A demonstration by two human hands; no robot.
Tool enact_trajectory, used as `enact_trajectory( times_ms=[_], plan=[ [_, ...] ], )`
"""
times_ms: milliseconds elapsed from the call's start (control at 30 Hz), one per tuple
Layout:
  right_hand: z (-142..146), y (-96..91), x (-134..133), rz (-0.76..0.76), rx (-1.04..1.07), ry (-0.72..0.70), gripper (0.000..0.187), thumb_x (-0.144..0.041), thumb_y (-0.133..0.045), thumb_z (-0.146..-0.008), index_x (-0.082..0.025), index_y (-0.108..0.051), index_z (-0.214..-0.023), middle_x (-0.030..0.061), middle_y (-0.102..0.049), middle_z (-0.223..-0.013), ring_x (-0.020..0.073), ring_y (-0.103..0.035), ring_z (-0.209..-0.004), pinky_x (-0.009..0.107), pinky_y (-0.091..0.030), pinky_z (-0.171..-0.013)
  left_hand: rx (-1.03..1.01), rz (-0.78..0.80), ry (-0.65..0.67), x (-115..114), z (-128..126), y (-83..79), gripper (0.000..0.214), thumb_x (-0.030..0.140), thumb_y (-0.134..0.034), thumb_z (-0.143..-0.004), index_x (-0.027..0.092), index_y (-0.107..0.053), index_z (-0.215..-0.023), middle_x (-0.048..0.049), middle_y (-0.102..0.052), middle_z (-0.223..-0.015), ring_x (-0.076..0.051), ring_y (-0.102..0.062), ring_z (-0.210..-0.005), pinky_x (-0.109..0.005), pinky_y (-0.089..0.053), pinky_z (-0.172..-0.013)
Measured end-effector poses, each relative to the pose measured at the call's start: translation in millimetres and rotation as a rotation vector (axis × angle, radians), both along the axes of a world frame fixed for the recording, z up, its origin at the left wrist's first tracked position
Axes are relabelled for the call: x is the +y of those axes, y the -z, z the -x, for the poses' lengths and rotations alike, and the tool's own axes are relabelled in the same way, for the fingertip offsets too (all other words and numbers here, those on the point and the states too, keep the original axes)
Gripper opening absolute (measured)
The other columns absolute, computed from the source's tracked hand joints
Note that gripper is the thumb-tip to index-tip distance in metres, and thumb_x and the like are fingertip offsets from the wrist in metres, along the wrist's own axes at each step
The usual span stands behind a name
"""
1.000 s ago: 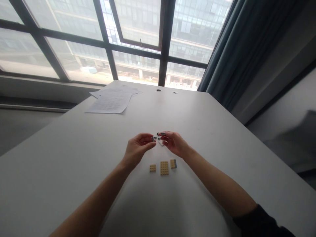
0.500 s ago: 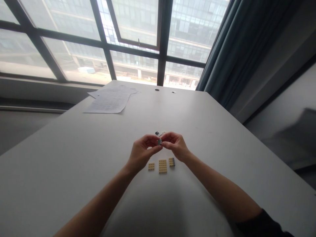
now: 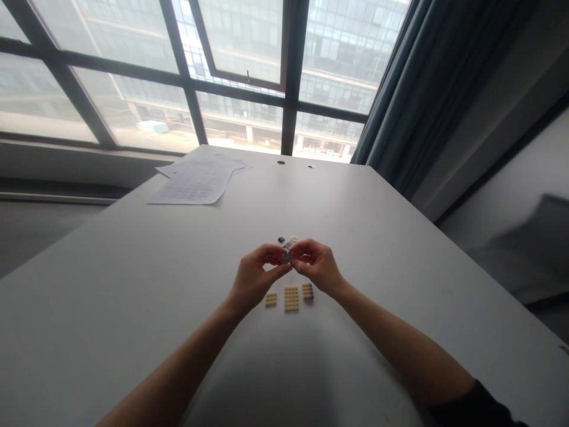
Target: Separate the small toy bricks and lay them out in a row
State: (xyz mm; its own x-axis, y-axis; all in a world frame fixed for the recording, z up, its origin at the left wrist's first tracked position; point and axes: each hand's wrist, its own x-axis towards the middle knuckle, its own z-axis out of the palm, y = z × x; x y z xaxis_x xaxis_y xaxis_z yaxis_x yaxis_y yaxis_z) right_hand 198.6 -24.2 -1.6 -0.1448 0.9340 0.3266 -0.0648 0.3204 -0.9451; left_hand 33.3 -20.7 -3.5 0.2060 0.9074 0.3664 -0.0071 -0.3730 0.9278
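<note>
Between the fingertips of both hands is a small grey building brick (image 3: 287, 257), held above the table. My left hand (image 3: 258, 270) pinches it from the left, thumb below and fingers above. From the right, my right hand (image 3: 316, 264) pinches it too. Nearer to me lie three tan studded pieces: a small plate (image 3: 271, 299), a larger plate (image 3: 291, 299) and a tan block with a dark blue edge (image 3: 307, 290). Just beyond the hands are a small black piece (image 3: 281, 239) and some grey and white pieces (image 3: 293, 240), partly hidden by the fingers.
All of this is on a wide white table (image 3: 186, 261). Printed paper sheets (image 3: 191, 181) lie at its far left. Two cable holes are near the far edge. Behind stand large windows (image 3: 240, 118) and a blue curtain (image 3: 400, 101) on the right.
The grey brick has turned slightly between the fingertips, and a bit more of the grey pieces behind shows. Both hands keep their pinch. The whole view has shifted a little.
</note>
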Motion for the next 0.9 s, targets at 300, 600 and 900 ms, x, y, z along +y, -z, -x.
enact_trajectory(
  times_ms=[300,600,900],
  plan=[
    [0.7,-3.1,-6.0,0.125,0.155,-0.045,0.022,-0.025,-0.078,-0.065,-0.022,-0.071,-0.085,0.001,-0.071,-0.075,0.0168,-0.065,-0.072,0.032,-0.053,-0.068,0.139,-0.124,-0.128,-3.9,-0.5,-4.3,0.025,0.033,-0.076,-0.069,0.019,-0.067,-0.087,-0.0028,-0.07,-0.079,-0.017,-0.065,-0.073,-0.03,-0.054,-0.073],
    [2.3,-1.7,-6.6,0.166,0.187,-0.04,0.02,-0.024,-0.077,-0.065,-0.022,-0.073,-0.084,0.0001,-0.07,-0.072,0.0143,-0.061,-0.067,0.029,-0.05,-0.062,0.304,-0.26,-0.205,-5.4,0.6,-5.6,0.021,0.033,-0.073,-0.073,0.021,-0.066,-0.088,-0.002,-0.071,-0.079,-0.017,-0.066,-0.072,-0.029,-0.052,-0.072],
    [2.3,-0.6,-5.9,0.225,0.208,-0.045,0.019,-0.02,-0.075,-0.061,-0.021,-0.072,-0.08,0.0003,-0.071,-0.072,0.0147,-0.061,-0.066,0.029,-0.049,-0.062,0.354,-0.342,-0.214,-6.7,1.2,-6.3,0.016,0.03,-0.072,-0.074,0.022,-0.067,-0.086,-0.0022,-0.071,-0.079,-0.017,-0.065,-0.072,-0.029,-0.051,-0.071]
  ],
)
